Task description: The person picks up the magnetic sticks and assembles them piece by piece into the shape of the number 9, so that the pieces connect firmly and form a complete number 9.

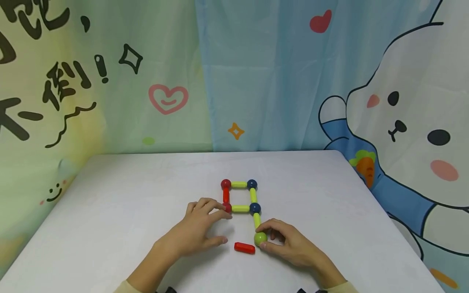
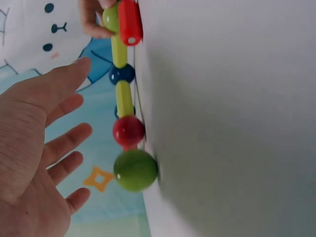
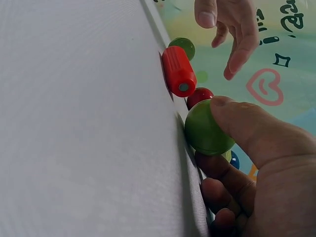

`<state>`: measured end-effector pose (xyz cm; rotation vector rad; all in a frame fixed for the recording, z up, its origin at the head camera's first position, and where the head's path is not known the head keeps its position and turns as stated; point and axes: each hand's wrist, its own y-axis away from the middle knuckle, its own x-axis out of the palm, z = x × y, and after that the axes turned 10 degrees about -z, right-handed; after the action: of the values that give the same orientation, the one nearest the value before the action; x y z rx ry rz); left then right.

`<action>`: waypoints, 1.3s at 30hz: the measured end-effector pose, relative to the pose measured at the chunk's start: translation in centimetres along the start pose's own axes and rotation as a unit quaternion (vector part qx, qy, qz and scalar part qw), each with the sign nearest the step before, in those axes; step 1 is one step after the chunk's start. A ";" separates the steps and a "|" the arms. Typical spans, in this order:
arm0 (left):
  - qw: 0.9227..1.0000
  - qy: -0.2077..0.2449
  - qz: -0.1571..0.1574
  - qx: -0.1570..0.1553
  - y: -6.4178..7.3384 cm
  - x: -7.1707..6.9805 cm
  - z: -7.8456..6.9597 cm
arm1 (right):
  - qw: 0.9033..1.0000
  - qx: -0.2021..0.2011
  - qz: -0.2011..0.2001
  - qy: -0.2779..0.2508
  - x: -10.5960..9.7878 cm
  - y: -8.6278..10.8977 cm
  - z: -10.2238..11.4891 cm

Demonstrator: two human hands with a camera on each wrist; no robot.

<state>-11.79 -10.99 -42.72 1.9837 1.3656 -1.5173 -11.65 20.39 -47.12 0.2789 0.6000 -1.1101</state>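
Observation:
My right hand (image 1: 293, 244) pinches a light green ball (image 1: 260, 239) between thumb and fingers. A yellow-green magnetic rod (image 1: 257, 221) runs from that ball to a blue ball (image 1: 255, 208), the corner of a square of rods and balls. The square's left side is a red rod (image 1: 226, 195) between two red balls. Fingers spread and holding nothing, my left hand (image 1: 196, 230) hovers beside the lower red ball (image 1: 227, 207). Another green ball (image 2: 136, 170) lies near it in the left wrist view, hidden from the head view.
A loose red rod (image 1: 244, 248) lies on the white table (image 1: 146, 179) between the hands, near the held ball. Behind the table hangs a printed curtain (image 1: 256, 73).

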 end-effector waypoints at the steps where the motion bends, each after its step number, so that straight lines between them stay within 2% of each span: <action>1: 1.000 -0.001 0.003 0.001 0.0 0.1 -0.1 | 1.000 -0.001 -0.001 0.000 0.0 0.0 0.0; 12: 0.999 -0.015 0.039 0.020 0.0 1.9 -1.1 | 1.000 0.000 0.000 0.001 0.1 0.0 -0.2; 17: 0.997 -0.046 0.043 0.048 -0.7 2.2 -1.4 | 1.000 -0.010 -0.004 0.000 0.0 0.0 -0.2; 20: 0.995 -0.059 0.063 0.056 -1.2 2.3 -1.7 | 1.000 -0.010 -0.004 -0.005 0.0 0.0 -0.2; 25: 0.992 -0.071 0.096 0.052 -1.6 2.3 -1.8 | 1.000 -0.005 0.001 -0.008 0.1 0.0 -0.1; 31: 0.991 -0.056 0.110 0.050 -2.0 2.5 -1.9 | 1.000 0.004 0.011 -0.003 0.0 0.1 -0.1; 39: 0.990 -0.048 0.124 0.046 -2.4 3.2 -2.2 | 1.000 -0.013 0.017 0.002 -0.2 0.1 -0.4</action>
<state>-12.43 -6.66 -43.88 2.0179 0.9841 -1.5604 -11.73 20.85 -47.33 0.2685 0.6116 -1.0691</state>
